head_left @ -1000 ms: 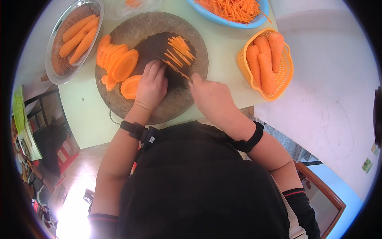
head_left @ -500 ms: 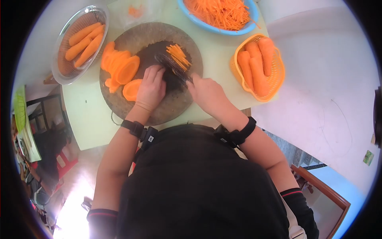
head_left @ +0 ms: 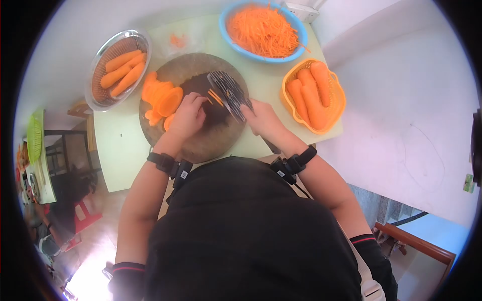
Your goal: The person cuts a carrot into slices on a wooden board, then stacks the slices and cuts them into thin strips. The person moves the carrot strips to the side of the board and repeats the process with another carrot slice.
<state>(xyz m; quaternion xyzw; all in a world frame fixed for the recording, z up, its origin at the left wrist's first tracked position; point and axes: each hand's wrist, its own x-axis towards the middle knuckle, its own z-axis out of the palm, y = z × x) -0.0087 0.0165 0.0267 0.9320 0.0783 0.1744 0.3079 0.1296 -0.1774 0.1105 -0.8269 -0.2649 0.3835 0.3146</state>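
Observation:
My right hand (head_left: 260,118) is closed on a wide cleaver (head_left: 230,93), whose blade is tilted over the right part of the round chopping board (head_left: 216,138). A few thin carrot strips (head_left: 216,97) lie beside the blade's left edge. Left of them, my left hand (head_left: 190,114) rests over the board with its fingers curled; a strip end shows near the fingertips, and whether they grip anything is hidden. Overlapping carrot slices (head_left: 163,98) lie at the board's left, one partly behind my left hand.
A blue bowl (head_left: 224,37) of shredded carrot stands behind the board. An orange basket (head_left: 340,108) of whole carrots is at the right, and an oval metal strainer (head_left: 92,95) with several carrots at the left. A clear bag (head_left: 188,40) lies at the back.
The cleaver has turned so that its broad face shows, and my right hand has shifted right relative to the board. Fewer strips are visible beside the blade. The whole view has shifted.

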